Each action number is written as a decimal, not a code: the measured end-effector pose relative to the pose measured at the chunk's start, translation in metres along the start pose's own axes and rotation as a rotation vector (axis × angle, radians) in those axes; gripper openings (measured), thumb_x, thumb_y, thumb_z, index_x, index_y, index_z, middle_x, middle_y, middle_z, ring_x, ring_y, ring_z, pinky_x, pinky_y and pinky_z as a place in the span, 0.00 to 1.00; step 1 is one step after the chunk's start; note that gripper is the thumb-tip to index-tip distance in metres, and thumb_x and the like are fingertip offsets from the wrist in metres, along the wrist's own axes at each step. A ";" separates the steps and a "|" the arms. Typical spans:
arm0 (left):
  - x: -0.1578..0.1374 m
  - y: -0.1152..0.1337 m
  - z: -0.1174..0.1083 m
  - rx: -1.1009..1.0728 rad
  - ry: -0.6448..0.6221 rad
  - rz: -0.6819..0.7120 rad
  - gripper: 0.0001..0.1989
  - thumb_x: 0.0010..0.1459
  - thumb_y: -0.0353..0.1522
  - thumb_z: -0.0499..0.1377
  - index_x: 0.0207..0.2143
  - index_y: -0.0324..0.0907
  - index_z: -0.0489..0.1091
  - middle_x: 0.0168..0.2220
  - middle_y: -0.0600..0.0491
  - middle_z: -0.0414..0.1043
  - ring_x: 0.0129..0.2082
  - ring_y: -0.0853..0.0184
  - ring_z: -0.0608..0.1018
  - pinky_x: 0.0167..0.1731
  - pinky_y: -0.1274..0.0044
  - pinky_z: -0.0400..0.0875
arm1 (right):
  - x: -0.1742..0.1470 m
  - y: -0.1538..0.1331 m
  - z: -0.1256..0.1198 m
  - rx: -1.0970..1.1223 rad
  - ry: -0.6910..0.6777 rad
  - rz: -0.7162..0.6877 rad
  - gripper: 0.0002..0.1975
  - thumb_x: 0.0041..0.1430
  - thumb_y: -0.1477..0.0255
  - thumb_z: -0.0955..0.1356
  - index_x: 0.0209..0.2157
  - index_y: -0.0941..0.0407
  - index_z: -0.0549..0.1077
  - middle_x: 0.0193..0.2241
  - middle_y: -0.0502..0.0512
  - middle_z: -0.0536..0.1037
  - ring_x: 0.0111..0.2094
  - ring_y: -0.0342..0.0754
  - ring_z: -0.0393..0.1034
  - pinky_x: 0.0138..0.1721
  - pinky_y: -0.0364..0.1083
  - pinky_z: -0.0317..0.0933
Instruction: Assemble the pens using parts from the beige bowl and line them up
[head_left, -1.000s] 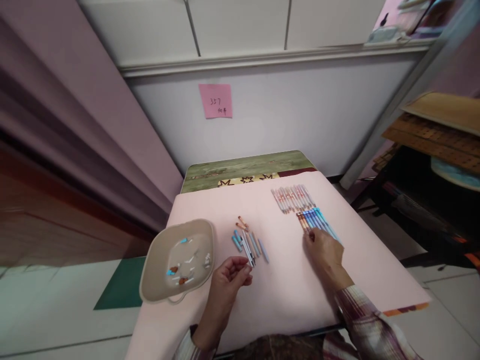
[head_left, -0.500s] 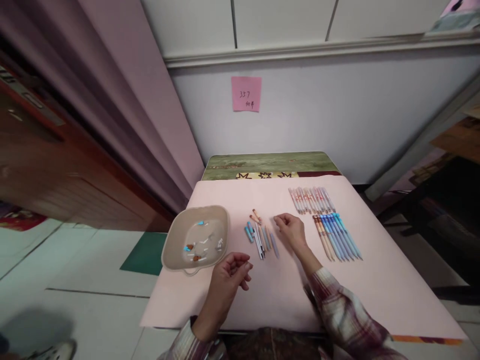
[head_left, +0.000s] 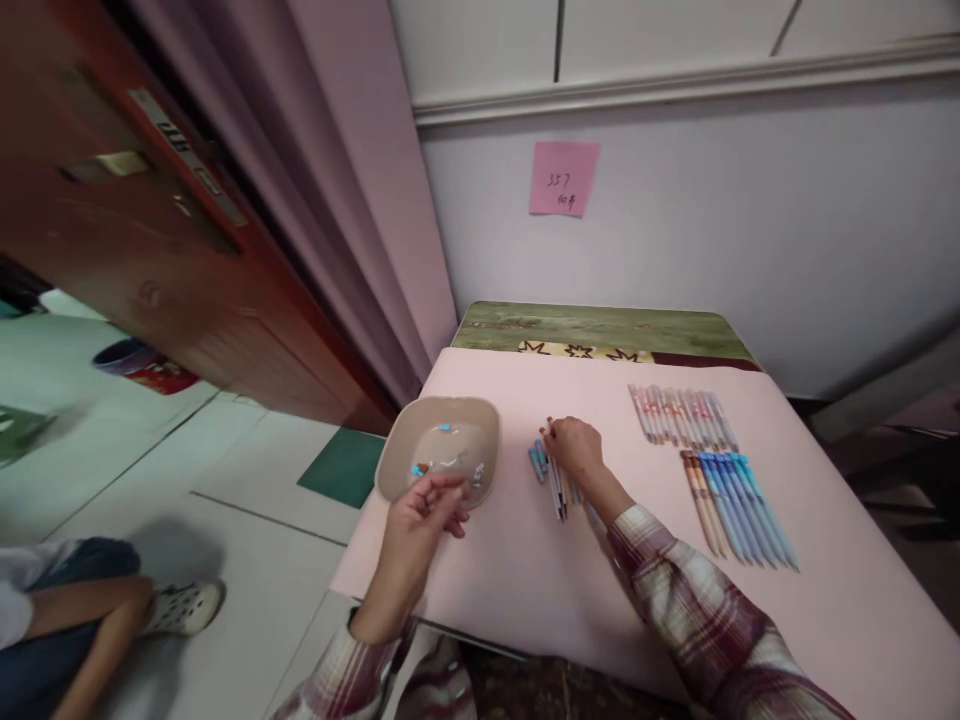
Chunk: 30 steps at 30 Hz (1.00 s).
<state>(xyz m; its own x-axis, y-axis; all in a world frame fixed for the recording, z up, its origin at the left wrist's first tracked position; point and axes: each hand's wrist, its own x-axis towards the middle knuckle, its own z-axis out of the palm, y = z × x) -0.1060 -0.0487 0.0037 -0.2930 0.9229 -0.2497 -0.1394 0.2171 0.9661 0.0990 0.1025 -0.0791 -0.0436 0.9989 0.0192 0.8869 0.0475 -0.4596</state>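
My right hand [head_left: 576, 447] is closed, its fingertips down at the short brown-ended pen parts [head_left: 548, 424], which they partly cover. Beneath and beside it lie short blue pen parts [head_left: 537, 461] and several loose slim pen barrels [head_left: 556, 490], some hidden by the hand. My left hand [head_left: 426, 518] is held over the near edge of a beige basin [head_left: 390, 455], thumb and fingers pinched together. Whether something small is between them I cannot make out. Inside the basin are small blue, brown and clear pieces.
On the right of the pink-covered table [head_left: 510, 590] lie a row of clear patterned pens [head_left: 681, 416] and a row of brown-to-blue pens [head_left: 739, 510]. A pink note [head_left: 564, 180] is stuck on the wall. Another person's leg and shoe [head_left: 184, 608] show at lower left.
My view has turned left. My right hand has moved left onto the brown-ended parts, fingers lowered. My left hand has moved from beside the basin to over its near edge.
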 end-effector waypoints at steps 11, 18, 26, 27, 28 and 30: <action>0.033 0.018 -0.081 0.266 0.301 0.194 0.19 0.42 0.40 0.68 0.34 0.38 0.73 0.26 0.54 0.73 0.23 0.69 0.73 0.24 0.77 0.70 | -0.033 0.016 0.004 1.730 0.012 0.264 0.14 0.47 0.64 0.76 0.34 0.56 0.75 0.25 0.47 0.76 0.21 0.38 0.66 0.19 0.36 0.61; 0.061 0.007 -0.078 0.767 0.213 0.251 0.10 0.49 0.37 0.61 0.32 0.40 0.73 0.26 0.53 0.74 0.24 0.67 0.74 0.27 0.76 0.66 | -0.036 0.006 0.008 1.913 -0.190 0.281 0.14 0.45 0.70 0.78 0.35 0.55 0.77 0.36 0.51 0.80 0.31 0.39 0.74 0.30 0.34 0.70; 0.097 0.000 -0.060 1.251 -0.122 0.261 0.04 0.47 0.27 0.57 0.25 0.42 0.72 0.27 0.54 0.74 0.28 0.67 0.73 0.31 0.77 0.61 | -0.042 -0.002 0.009 1.965 -0.332 0.242 0.09 0.47 0.71 0.76 0.30 0.56 0.75 0.26 0.47 0.75 0.21 0.36 0.63 0.18 0.33 0.59; 0.100 -0.002 -0.061 1.264 -0.164 0.260 0.05 0.46 0.26 0.57 0.25 0.42 0.72 0.26 0.54 0.74 0.29 0.67 0.72 0.32 0.77 0.61 | -0.043 -0.002 0.009 1.966 -0.358 0.232 0.09 0.47 0.71 0.76 0.31 0.55 0.74 0.25 0.47 0.74 0.21 0.36 0.63 0.19 0.33 0.59; 0.103 -0.003 -0.063 1.278 -0.206 0.257 0.06 0.45 0.24 0.57 0.25 0.42 0.73 0.26 0.54 0.73 0.29 0.67 0.72 0.32 0.77 0.61 | -0.044 -0.003 0.008 1.960 -0.379 0.223 0.09 0.47 0.71 0.75 0.31 0.55 0.74 0.25 0.47 0.73 0.21 0.36 0.63 0.19 0.34 0.59; 0.107 -0.005 -0.067 1.308 -0.277 0.249 0.09 0.42 0.23 0.56 0.24 0.41 0.73 0.25 0.54 0.73 0.29 0.67 0.72 0.32 0.77 0.61 | -0.045 -0.003 0.006 1.940 -0.409 0.205 0.09 0.48 0.71 0.75 0.33 0.55 0.75 0.25 0.47 0.73 0.21 0.37 0.62 0.19 0.34 0.58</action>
<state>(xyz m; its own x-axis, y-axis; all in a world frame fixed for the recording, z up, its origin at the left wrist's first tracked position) -0.2000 0.0273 -0.0322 0.0408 0.9810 -0.1896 0.9259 0.0342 0.3762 0.0955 0.0571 -0.0842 -0.3580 0.9148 -0.1872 -0.6891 -0.3941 -0.6081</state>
